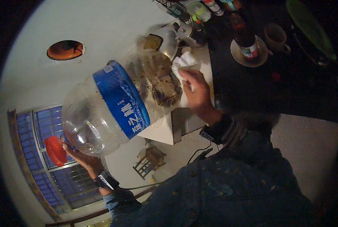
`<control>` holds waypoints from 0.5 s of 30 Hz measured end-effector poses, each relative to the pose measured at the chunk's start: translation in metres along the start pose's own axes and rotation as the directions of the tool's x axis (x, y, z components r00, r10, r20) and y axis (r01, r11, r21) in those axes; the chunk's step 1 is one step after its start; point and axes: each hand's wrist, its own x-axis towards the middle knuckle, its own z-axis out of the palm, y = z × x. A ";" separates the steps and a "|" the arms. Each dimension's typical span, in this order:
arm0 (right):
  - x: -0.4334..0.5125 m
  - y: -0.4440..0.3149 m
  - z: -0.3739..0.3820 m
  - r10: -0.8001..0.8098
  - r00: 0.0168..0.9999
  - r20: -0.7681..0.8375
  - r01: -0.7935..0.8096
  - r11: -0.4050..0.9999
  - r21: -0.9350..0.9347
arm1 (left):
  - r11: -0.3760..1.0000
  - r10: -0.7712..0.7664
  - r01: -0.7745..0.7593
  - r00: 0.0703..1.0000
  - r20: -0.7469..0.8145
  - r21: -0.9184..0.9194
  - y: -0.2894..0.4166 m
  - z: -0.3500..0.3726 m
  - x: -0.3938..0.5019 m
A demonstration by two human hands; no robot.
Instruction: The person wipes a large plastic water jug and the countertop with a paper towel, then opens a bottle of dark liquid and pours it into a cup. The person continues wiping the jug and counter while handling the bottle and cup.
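Observation:
A large clear plastic water jug (86, 122) with a blue label band (122, 99) is held tilted before me. The band bears writing. My left hand (83, 159) grips the jug at its neck end, beside a red plastic cap (56, 151). Whether the cap is screwed on cannot be told. Near the jug's base, my right hand (197, 90) pinches a crumpled white tissue or cloth (183, 62) close to the plastic wall. Brown, blocky shapes (164, 88) show at the base end; whether they lie inside or behind it is unclear.
A metal kettle (185, 30) and a pan lid stand on the pale counter (157, 132) behind the jug. On the dark tabletop (242, 90) are a bowl holding a labelled bottle (249, 51), a mug (275, 34) and a green gourd-like vegetable (311, 28). A wooden chair (150, 159) stands below.

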 end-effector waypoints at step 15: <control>0.011 0.009 0.002 -0.071 0.995 -0.063 0.078 0.990 0.119 | 0.997 -0.070 0.068 0.993 -0.092 -0.030 0.005 0.014 0.003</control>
